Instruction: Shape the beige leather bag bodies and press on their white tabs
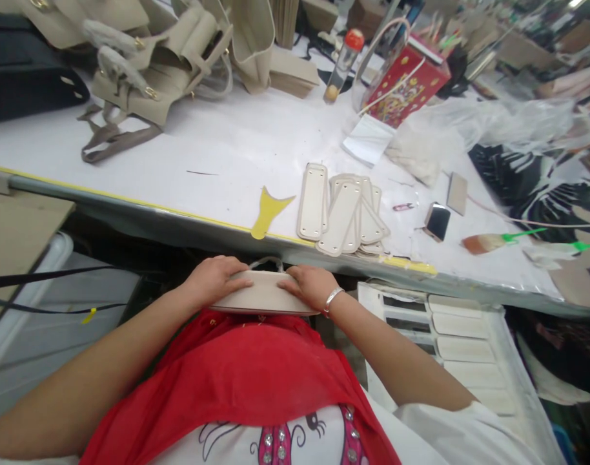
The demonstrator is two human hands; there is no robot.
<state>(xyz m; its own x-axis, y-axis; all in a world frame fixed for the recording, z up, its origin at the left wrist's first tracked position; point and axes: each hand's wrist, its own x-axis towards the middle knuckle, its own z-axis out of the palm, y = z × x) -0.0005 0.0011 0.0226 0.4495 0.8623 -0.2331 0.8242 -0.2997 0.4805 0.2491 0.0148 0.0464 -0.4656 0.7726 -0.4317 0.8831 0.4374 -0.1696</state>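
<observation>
A beige handbag [263,292] with a thin wrapped handle rests upright against my red apron, below the table's front edge. My left hand [222,279] grips its left end, thumb laid across the near face. At the opposite end my right hand [312,285], with a silver bracelet at the wrist, holds it the same way. Both hands' far fingers are partly hidden behind the bag. Just beyond, on the white table, lie a yellow forked template [270,212] and a loose pile of beige strips [344,216] with holes at their ends.
Beige bags [179,61] and a black bag [31,71] stand at the back left. A red box [404,81] and an orange-capped bottle [343,64] are behind. Glue bottles [486,243] lie right. Below the table, a white tray [372,303] holds beige pieces.
</observation>
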